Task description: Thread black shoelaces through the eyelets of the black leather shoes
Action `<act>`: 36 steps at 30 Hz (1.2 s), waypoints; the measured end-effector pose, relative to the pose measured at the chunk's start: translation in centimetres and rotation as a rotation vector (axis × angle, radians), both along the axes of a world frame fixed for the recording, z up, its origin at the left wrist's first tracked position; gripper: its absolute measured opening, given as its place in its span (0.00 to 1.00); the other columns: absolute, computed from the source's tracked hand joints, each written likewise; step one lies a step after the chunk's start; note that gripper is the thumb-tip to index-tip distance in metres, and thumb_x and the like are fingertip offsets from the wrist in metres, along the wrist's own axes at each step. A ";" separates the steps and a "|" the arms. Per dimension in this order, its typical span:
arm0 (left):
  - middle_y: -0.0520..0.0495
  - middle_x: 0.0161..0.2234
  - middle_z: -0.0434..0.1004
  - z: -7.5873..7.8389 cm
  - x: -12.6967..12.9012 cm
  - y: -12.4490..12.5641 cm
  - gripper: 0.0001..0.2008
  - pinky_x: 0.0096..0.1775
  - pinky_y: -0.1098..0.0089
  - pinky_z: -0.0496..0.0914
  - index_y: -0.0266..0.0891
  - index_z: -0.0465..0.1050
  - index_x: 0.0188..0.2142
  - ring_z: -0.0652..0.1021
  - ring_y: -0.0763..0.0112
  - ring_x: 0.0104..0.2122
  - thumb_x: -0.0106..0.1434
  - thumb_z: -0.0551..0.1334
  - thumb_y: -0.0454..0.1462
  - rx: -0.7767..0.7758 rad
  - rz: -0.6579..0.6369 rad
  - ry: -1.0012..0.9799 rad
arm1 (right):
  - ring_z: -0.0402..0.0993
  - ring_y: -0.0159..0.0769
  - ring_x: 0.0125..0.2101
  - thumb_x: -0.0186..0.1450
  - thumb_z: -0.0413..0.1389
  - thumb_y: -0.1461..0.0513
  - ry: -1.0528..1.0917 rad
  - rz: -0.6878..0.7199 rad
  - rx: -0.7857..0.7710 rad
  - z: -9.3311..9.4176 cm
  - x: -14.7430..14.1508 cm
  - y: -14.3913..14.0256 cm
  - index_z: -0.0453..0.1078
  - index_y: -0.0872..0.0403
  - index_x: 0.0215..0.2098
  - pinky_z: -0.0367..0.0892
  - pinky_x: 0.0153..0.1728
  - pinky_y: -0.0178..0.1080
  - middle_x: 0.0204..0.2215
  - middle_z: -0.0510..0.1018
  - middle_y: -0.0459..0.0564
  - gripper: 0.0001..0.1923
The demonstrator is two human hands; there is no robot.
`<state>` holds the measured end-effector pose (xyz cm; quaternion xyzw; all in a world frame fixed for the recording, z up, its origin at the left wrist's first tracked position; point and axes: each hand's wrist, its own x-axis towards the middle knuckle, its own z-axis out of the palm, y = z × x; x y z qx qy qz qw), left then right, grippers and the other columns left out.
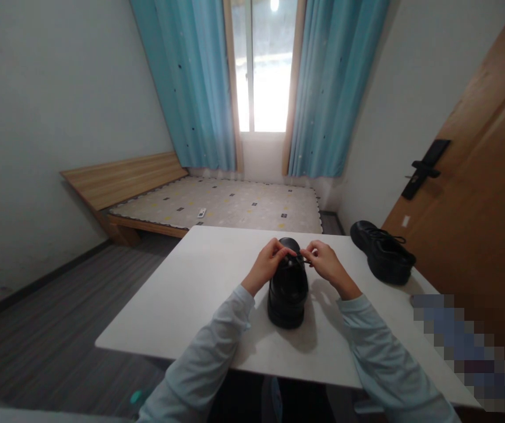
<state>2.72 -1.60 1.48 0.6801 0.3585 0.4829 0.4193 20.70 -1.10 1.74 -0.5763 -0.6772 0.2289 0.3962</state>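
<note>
A black lace-up shoe (288, 294) stands upright on the white table (181, 294), its toe pointing away from me and its heel toward me. My left hand (270, 261) is at the left side of the shoe's lacing, thumb and fingers pinched on the shoelace. On the other side, my right hand (325, 262) pinches a dark strand of the shoelace (305, 261) just right of the shoe. The fingertips hide part of the lacing. The matching black shoe (382, 252) rests on the table's right side, its laces showing on top.
Behind the table is a bed (234, 202) with a patterned mattress and a small white remote-like object (201, 212) on it. A wooden door (468, 176) with a black handle borders the table's right side. Something pixelated (468, 346) lies at the right edge.
</note>
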 end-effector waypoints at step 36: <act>0.51 0.26 0.72 -0.4 -1.9 0.7 0.16 0.34 0.72 0.67 0.37 0.59 0.25 0.73 0.75 0.28 0.55 0.65 0.42 -0.497 -0.065 -0.403 | 0.72 0.32 0.15 0.58 0.60 0.66 0.085 -0.044 -0.347 0.3 0.4 -0.6 0.60 0.55 0.17 0.69 0.17 0.32 0.11 0.70 0.45 0.15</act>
